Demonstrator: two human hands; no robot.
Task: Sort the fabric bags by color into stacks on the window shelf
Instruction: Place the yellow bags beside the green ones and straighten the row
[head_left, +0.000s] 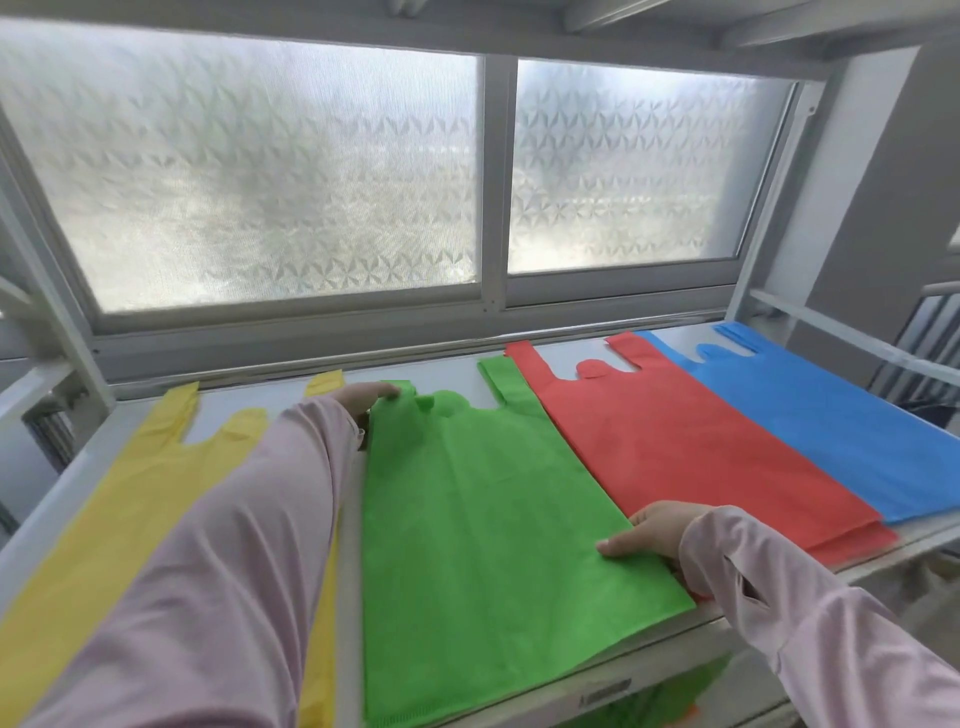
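Observation:
Four flat stacks of fabric bags lie side by side on the white window shelf (447, 366): yellow (104, 525) at the left, green (483, 545) in the middle, red (691, 447), and blue (826, 421) at the far right. My left hand (363, 396) holds the left handle of the top green bag at the far end. Nearer me, my right hand (657, 532) grips the same bag's right edge, thumb on top. The bag lies spread on the green stack. My left sleeve covers part of the yellow stack.
A frosted sliding window (291, 171) rises directly behind the shelf. White frame posts stand at the left (57, 332) and right (769, 249) ends. More green fabric (670, 696) shows below the shelf's front edge.

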